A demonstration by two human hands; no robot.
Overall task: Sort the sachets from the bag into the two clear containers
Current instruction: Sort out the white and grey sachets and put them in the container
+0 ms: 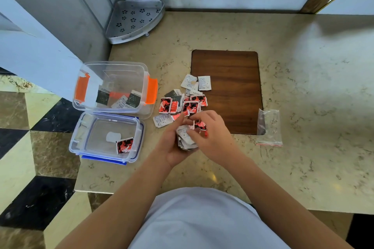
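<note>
Head view: left hand [174,145] cupping sachets [185,137]

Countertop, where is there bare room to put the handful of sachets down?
Free: the countertop right of the wooden board and beyond the empty bag. Crowded: between the orange-latched container and the board, around the sachet pile.

Bright, even daylight fills the scene. The polished desk [303,87] shows soft glare beyond and right of the wooden board [225,91], and a small warm glint nearer than it. A dark shadow falls far right of the board. Straight edges bow towards the corners; focus softens slightly there.
</note>
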